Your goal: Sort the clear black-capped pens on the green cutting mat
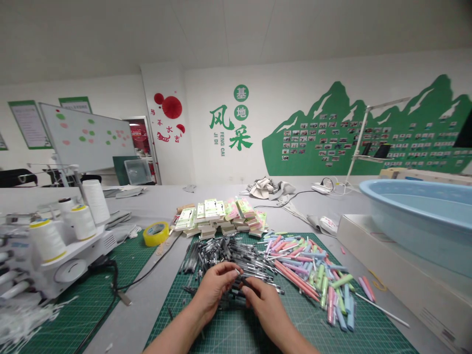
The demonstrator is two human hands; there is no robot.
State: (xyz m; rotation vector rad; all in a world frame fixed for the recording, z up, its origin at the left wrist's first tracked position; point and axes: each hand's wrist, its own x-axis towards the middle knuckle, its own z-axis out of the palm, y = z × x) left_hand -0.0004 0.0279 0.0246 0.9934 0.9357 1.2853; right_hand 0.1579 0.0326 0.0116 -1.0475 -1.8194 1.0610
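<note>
You're facing a plain white wall point(201, 164) with green mountain-shaped mural point(313, 123); long grey table point(164, 196) below, white rectangular board point(86, 135) left, pale flat ceiling point(236, 32) above.

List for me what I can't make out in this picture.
All in the head view:
- Part of the dark piece: covered by the fingers of the right hand.
- The right end of the light blue basin: cut off by the right edge; its floor: hidden by the near wall.
- The sewing machine's left end: cut off by the left edge.
- Wall photos: too small.
</note>
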